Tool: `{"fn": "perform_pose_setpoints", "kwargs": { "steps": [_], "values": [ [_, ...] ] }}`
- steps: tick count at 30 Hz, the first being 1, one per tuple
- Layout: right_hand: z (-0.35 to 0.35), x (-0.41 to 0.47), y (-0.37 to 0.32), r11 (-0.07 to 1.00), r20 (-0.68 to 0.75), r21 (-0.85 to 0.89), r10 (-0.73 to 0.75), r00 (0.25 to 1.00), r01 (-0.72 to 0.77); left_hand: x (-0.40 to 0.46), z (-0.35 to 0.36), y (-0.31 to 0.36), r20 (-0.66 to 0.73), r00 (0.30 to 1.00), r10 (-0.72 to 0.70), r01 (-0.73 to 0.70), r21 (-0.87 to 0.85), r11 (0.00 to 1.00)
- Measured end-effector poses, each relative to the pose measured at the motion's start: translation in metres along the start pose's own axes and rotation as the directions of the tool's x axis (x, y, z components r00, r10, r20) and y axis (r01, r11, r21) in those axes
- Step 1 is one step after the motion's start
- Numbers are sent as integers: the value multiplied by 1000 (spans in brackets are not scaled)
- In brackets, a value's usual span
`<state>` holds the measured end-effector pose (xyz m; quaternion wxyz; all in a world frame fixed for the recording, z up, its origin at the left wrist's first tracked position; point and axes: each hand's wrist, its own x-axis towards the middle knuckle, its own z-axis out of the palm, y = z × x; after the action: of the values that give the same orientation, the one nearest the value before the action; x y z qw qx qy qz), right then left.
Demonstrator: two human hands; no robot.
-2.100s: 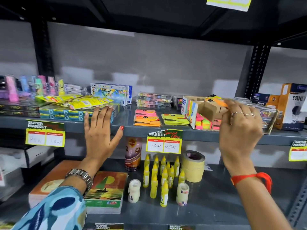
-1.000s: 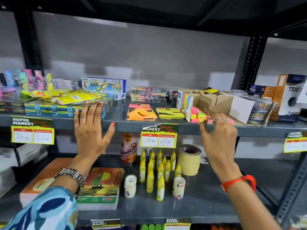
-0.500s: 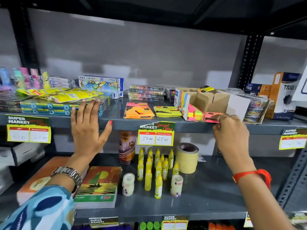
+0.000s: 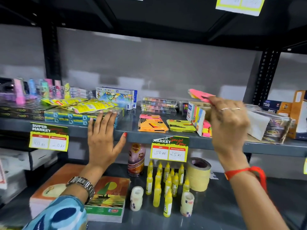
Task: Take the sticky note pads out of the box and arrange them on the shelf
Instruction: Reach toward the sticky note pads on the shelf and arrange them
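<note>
My right hand is raised in front of the cardboard box and pinches a pink sticky note pad above it. More pink and yellow pads show in the box's open front. On the grey shelf left of the box lie an orange-and-pink stack of pads and a yellow stack. My left hand is spread flat with fingers apart against the shelf's front edge, holding nothing.
Blue packs topped with yellow packets, a crayon box and clear cases share the shelf. Wrapped packs and a Trio carton sit right of the box. Glue bottles, a tape roll and notebooks fill the lower shelf.
My right hand took a pink pad from the box's front and lifted it above the box. The left hand stayed on the shelf edge. The camera tilted up a little.
</note>
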<state>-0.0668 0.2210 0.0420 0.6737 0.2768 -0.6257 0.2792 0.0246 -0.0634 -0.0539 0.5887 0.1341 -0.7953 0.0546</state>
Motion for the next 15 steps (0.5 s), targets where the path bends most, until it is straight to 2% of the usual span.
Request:
{"fn": "perform_pose_setpoints", "kwargs": {
  "steps": [2,4,8,12,15],
  "values": [
    [22,6,-25,997,112,66,-51,992,43,0,0,0,5,1000,-6,7,-17,1000],
    [46,13,-48,993,285,118,-64,957,31,1,1,0,10,1000,-11,11,-16,1000],
    [90,18,-74,999,628,22,-44,777,38,0,0,-2,9,1000,4,-4,10,1000],
    [115,10,-78,996,729,23,-72,681,81,1,0,-1,4,1000,8,-8,13,1000],
    [120,7,-77,997,841,80,-66,537,-3,-1,1,0,9,1000,12,-12,17,1000]
  ]
}}
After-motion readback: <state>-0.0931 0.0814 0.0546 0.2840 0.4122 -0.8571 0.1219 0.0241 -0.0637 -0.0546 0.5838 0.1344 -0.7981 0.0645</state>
